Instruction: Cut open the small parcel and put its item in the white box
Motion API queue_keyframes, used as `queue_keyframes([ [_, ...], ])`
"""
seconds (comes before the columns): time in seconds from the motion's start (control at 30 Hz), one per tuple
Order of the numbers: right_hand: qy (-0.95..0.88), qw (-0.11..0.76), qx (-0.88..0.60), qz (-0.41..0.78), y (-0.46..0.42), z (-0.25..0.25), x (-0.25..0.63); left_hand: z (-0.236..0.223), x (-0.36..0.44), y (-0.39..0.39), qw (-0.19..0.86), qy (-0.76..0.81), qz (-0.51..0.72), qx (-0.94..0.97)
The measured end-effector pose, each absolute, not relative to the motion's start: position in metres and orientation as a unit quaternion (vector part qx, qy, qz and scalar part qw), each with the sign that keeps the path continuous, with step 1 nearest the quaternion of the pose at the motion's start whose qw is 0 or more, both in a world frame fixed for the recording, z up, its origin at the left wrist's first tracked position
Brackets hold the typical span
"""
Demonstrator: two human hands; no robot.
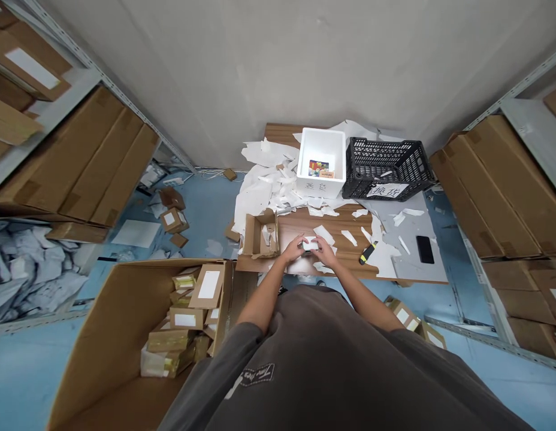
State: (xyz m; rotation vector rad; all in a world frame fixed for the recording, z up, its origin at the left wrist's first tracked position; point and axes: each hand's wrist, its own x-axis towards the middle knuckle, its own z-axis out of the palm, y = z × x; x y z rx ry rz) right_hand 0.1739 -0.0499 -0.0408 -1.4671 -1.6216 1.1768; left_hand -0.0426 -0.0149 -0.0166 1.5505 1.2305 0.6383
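Between my two hands, low over the front edge of the wooden table (300, 222), is a small white box-like item (310, 243). My left hand (295, 247) grips its left side and my right hand (323, 250) its right side. What it is exactly is too small to tell. To the left of my hands stands an opened small cardboard box (250, 236) with some white paper inside. Right of them lies a yellow and black box cutter (368, 252) among torn white paper scraps (348, 237).
Behind my hands stand a white bin (322, 188) holding colourful small packets and a black plastic crate (386, 170). A black phone (425, 249) lies at the table's right. A large carton (111, 335) of small parcels is at my left; shelves of boxes flank both sides.
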Motion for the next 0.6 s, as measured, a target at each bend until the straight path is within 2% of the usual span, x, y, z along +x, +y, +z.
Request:
queue_keyframes([
  [0.37,-0.661,0.279,-0.550,0.427,-0.046,-0.036,0.179,-0.014,-0.052,-0.021,0.496,0.490,0.233,0.678],
  [0.6,-0.656,0.307,-0.519,0.454,-0.050,-0.041,0.181,-0.029,-0.059,-0.023,0.488,0.477,0.234,0.693],
])
